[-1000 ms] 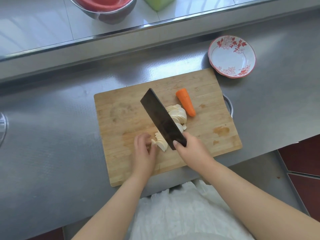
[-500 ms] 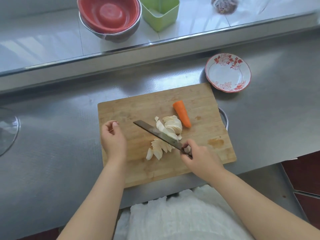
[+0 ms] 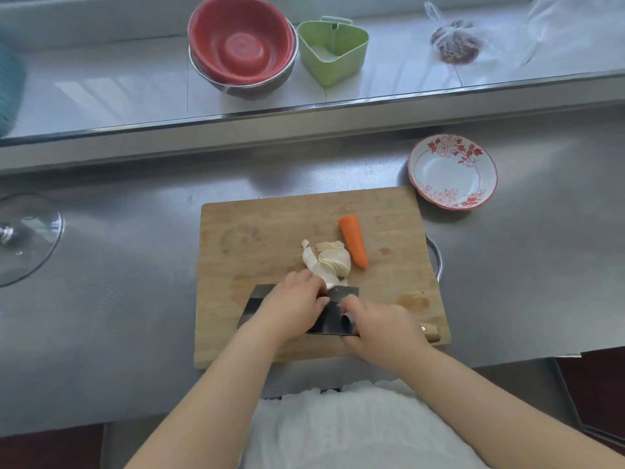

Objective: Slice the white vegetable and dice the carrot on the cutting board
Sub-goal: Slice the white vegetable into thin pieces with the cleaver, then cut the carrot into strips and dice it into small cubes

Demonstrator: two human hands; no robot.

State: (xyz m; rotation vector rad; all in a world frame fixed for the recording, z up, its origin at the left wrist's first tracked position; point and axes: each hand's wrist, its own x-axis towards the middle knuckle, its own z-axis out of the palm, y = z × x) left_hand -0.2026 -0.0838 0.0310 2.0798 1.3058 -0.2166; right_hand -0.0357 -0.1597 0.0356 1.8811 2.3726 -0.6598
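While the cleaver [image 3: 333, 311] lies flat on the cutting board [image 3: 270, 225], left hand [image 3: 291, 304] presses it with straight fingers; right hand [image 3: 382, 328] grips its handle, white vegetable slices [image 3: 329, 260] and carrot [image 3: 353, 240] at twelve o'clock.

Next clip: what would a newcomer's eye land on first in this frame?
Probably the orange carrot, lying whole on the wooden cutting board beside a heap of white vegetable slices. Just nearer the person, the left hand rests on a dark cleaver laid flat, whose handle the right hand grips. The stacked red bowls on the back ledge also stand out.
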